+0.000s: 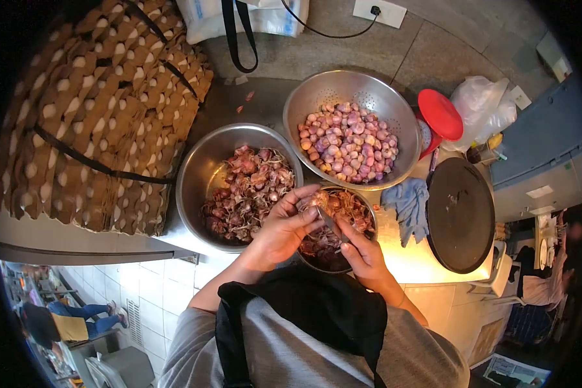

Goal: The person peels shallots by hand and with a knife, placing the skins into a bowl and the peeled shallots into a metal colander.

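My left hand is raised over a small bowl of dry, papery peels. Its fingers are closed around what looks like a shallot, mostly hidden by the fingers. My right hand grips a small knife, its blade angled up toward the left fingertips. To the left, a steel bowl holds unpeeled shallots with roots and loose skins. Behind my hands, a steel colander contains many peeled, pinkish-purple shallots.
Stacked egg trays bound with black straps stand at the left. Right of the bowls lie a blue glove and a round dark lid or tray. A red lid and plastic bag sit behind. Other people appear at both sides.
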{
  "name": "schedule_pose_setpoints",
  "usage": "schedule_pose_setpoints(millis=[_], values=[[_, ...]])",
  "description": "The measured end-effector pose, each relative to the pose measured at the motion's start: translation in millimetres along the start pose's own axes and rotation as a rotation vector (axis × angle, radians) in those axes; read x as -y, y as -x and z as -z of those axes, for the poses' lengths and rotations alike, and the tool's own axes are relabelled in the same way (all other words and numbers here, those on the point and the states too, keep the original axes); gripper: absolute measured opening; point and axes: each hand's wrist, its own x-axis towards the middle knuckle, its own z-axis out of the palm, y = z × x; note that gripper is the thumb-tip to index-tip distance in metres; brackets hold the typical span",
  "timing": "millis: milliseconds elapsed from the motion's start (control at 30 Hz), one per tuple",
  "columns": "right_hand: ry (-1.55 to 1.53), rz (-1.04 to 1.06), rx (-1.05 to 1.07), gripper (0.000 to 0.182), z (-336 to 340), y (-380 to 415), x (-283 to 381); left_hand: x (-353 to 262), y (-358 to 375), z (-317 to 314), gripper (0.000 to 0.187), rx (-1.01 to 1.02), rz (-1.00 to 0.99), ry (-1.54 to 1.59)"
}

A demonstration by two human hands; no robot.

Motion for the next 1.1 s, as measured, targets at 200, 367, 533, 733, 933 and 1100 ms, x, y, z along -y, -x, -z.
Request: schedule_pose_setpoints(millis=[200,367,533,733,933,1100], values=[[0.078,0.026,0.006,0.039,2.2,2.6,1.9,2.5,1.3,-3.3,0.038,-0.082,-0.041,-0.048],[0.095,0.038,-0.013,0.039,2.9,4.4,-0.1,12.4,-0.1,2.1,0.033,-0.101,-0.094,-0.048],[0.044,-0.043,-0.038,0.04,-0.3,0.5,-0.3,23.6,3.6,-8.2,0.032,-0.117,-0.11,-0.084],[0.066,0.03,-0.102,0.042,-5.2,-6.3,-2.4,38.3,3.5,-0.5,0.03,-0.068,-0.114,-0.046],[-0.333,-0.125,-0.193,0.026,-15.7,-7.3,-20.9,56.5,3.1,-2.5,0.034,-0.092,-0.215,-0.206],[-0.866,-0.264,-0.137,0.02,-8.9,-11.7,-9.8,48.7,1.3,-8.4,0.034,-0.038,-0.227,-0.274]])
